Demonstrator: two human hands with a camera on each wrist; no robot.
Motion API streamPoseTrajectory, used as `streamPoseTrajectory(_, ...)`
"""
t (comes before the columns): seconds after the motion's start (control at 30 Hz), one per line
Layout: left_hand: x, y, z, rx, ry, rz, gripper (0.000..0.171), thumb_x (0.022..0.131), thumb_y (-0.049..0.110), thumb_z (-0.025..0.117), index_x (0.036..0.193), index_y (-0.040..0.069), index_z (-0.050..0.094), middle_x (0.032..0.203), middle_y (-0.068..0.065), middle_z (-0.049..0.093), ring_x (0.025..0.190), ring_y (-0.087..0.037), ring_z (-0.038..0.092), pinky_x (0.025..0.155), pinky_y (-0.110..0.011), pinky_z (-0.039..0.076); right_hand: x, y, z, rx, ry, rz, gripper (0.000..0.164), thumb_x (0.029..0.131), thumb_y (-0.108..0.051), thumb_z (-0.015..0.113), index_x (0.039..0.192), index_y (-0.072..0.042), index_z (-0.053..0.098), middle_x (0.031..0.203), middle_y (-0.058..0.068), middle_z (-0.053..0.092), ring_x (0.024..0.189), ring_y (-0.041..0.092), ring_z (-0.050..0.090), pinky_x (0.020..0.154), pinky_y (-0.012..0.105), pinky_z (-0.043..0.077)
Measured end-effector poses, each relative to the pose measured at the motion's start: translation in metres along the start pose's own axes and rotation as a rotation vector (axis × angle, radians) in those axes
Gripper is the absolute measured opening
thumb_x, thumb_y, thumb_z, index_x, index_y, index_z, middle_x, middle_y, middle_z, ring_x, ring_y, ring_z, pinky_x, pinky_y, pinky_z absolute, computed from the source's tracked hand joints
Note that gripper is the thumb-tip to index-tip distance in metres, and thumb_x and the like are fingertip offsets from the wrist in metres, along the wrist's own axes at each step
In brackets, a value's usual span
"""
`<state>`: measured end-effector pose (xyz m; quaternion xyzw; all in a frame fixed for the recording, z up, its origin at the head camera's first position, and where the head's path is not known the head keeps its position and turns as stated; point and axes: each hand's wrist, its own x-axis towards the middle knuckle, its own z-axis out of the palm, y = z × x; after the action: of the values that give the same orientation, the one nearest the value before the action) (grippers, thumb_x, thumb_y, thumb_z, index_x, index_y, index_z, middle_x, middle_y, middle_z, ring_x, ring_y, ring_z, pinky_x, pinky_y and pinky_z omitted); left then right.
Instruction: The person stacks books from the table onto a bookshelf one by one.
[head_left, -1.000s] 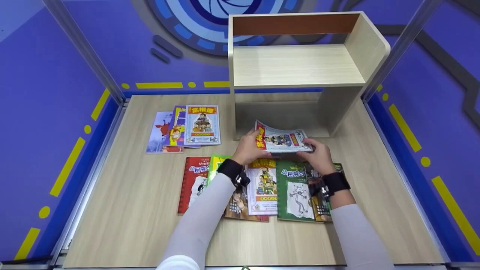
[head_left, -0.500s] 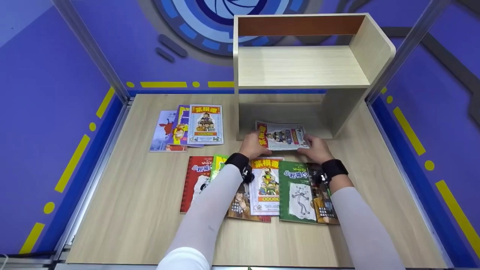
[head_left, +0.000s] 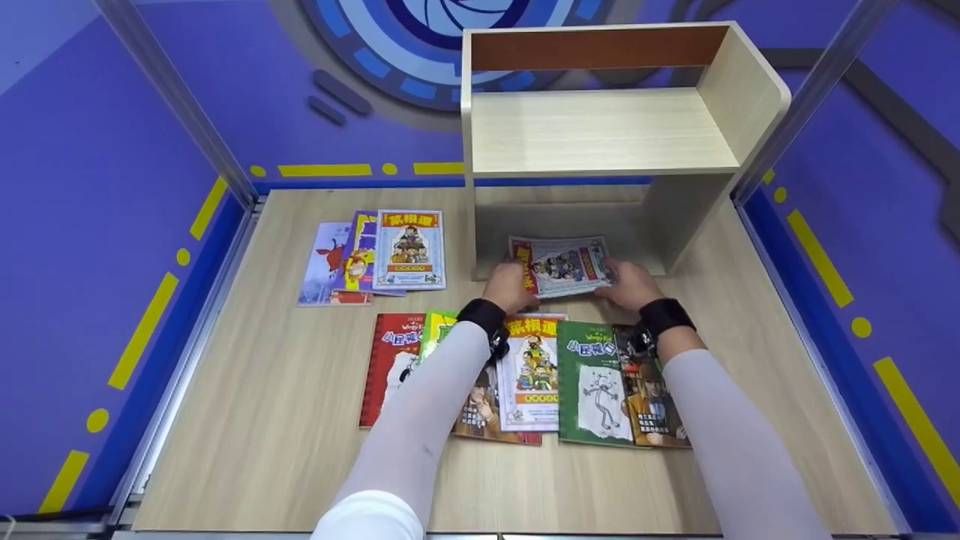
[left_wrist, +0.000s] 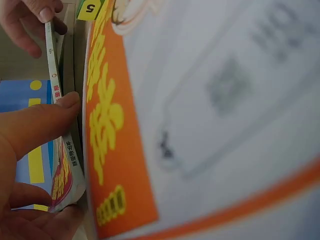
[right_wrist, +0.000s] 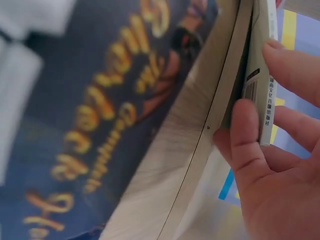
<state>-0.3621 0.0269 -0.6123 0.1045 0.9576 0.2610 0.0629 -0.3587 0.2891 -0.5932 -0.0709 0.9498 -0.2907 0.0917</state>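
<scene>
Both hands hold one thin comic book [head_left: 566, 266], cover up and turned sideways, at the mouth of the shelf's lower compartment. My left hand [head_left: 510, 287] grips its red-titled left end, and my right hand [head_left: 631, 285] grips the right end. In the left wrist view, the thumb [left_wrist: 45, 125] presses on the book's spine [left_wrist: 54, 80] with fingers beneath. The right wrist view has the book's corner [right_wrist: 262, 100] pinched between the thumb and fingers of the right hand [right_wrist: 280, 175]. A wooden bookshelf [head_left: 596, 131] stands behind, its upper compartment bare.
Below the hands lies a row of overlapping books, among them a red one [head_left: 386, 360], a comic [head_left: 534, 375] and a green one [head_left: 596, 397]. Several more overlap at the left, topped by a comic [head_left: 409, 247]. Purple walls [head_left: 97, 247] enclose the table [head_left: 255, 420].
The held book has gone from bowed and tilted to flatter, and has moved slightly away toward the lower compartment. Both hands have moved with it. The other books stay put.
</scene>
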Motion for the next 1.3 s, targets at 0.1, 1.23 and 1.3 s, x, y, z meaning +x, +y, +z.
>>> streamPoseTrajectory(0.1,0.004,-0.001,0.0,0.041,0.013,0.002,0.059,0.066,0.039,0.084,0.111,0.007,0.062,0.102,-0.005,0.064,0.092,-0.02,0.057,0.085,-0.034,0.05,0.003,0.003,0.0,-0.037,0.015,-0.018,0.072,0.082,-0.028,0.071,0.14,0.0,0.04,0.137,0.024,0.048,0.126,0.041,0.044,0.106,0.051,0.033)
streamPoseTrajectory(1.23,0.017,-0.01,-0.009,0.139,-0.026,0.014,0.051,0.07,0.033,0.083,0.109,0.008,0.061,0.104,-0.006,0.063,0.094,-0.021,0.057,0.086,-0.036,0.049,0.015,0.023,0.004,-0.194,0.086,-0.09,0.072,0.066,-0.032,0.085,0.127,-0.004,0.058,0.116,0.02,0.063,0.106,0.039,0.057,0.093,0.049,0.043)
streamPoseTrajectory(1.3,0.018,-0.011,-0.009,0.162,-0.004,0.025,0.048,0.069,0.033,0.083,0.104,0.007,0.064,0.101,-0.006,0.065,0.091,-0.022,0.059,0.084,-0.036,0.05,0.015,0.022,0.004,-0.204,0.09,-0.086,0.071,0.067,-0.033,0.084,0.127,-0.004,0.058,0.114,0.02,0.064,0.105,0.039,0.057,0.092,0.049,0.043)
